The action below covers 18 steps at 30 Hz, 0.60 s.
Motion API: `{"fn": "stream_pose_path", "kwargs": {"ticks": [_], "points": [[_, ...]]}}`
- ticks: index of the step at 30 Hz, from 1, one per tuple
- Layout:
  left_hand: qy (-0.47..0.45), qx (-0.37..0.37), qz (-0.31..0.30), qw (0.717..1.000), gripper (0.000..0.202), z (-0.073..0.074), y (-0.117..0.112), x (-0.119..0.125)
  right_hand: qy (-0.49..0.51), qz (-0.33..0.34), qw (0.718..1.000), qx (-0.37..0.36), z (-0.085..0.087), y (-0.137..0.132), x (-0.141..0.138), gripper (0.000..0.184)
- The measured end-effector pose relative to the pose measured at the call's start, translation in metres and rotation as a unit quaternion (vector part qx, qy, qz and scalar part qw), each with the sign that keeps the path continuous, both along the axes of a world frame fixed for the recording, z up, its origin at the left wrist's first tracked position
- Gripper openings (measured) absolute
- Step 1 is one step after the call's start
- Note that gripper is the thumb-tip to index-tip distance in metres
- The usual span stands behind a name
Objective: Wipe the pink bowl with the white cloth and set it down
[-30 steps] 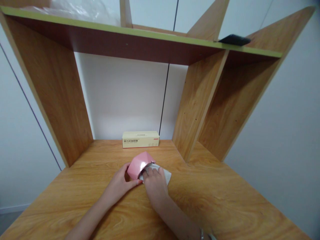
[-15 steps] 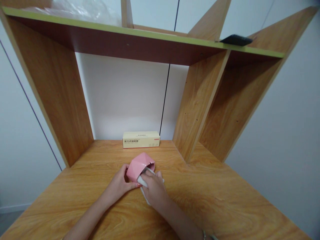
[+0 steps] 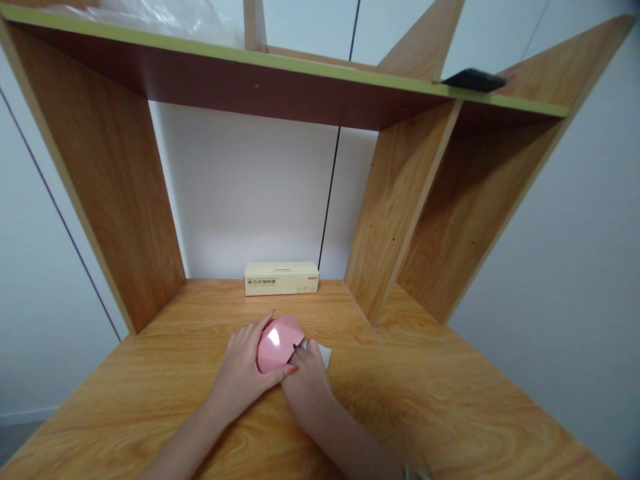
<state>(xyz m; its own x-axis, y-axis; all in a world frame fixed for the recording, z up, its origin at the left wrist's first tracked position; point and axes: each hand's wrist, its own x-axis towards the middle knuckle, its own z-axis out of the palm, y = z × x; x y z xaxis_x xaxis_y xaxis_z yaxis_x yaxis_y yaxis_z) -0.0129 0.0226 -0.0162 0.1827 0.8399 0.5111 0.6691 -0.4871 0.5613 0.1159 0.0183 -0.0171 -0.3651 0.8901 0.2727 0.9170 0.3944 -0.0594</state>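
Note:
A glossy pink bowl (image 3: 280, 341) is tipped on its side just above the wooden desk, its mouth turned toward the right. My left hand (image 3: 247, 360) wraps round its outer left side, with the thumb along the lower rim. The fingers of my right hand (image 3: 309, 380) reach into the bowl's mouth and are partly hidden there. With them is a white cloth (image 3: 325, 353), of which one corner sticks out to the right of my hand. The rest of the cloth is out of sight. A dark notch or mark shows at the bowl's rim.
A cream cling film box (image 3: 281, 279) lies at the back of the desk (image 3: 440, 393). Wooden side panels and a divider (image 3: 400, 220) rise behind. On the upper shelf (image 3: 310, 70) are clear plastic wrap (image 3: 165, 21) and a dark flat object (image 3: 475, 80).
My left hand has shifted its hold further over the bowl's outer side. The bowl has turned, showing more of its outside. Less of the cloth shows now below my right hand.

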Motion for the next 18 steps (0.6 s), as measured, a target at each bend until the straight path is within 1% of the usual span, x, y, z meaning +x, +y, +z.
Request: {"fn": "stream_pose_path", "kwargs": {"ticks": [2,4,8,10,13,18], "points": [[0.036,0.024,0.015,0.999,0.065,0.005,-0.003,0.002,0.011,0.004,1.0,-0.017,0.001,-0.001,-0.003,0.021],[0.055,0.04,0.03,0.997,0.058,0.008,-0.005,0.002,-0.001,-0.001,0.999,-0.032,0.002,-0.002,-0.003,0.022],[0.057,0.054,0.048,0.996,0.055,0.007,-0.003,-0.001,-0.041,-0.011,0.999,-0.024,0.0,0.001,0.003,0.022],[0.043,0.038,0.052,0.997,0.056,0.004,-0.001,-0.002,-0.051,-0.023,0.998,-0.002,0.001,0.003,0.008,0.023],[0.021,0.002,0.047,0.999,0.058,0.0,0.003,-0.003,-0.057,-0.058,0.996,0.022,0.002,0.005,0.014,0.024],[0.015,-0.054,0.026,0.998,0.052,0.003,0.005,-0.003,-0.064,-0.077,0.995,0.03,0.002,0.006,0.014,0.024]]}}
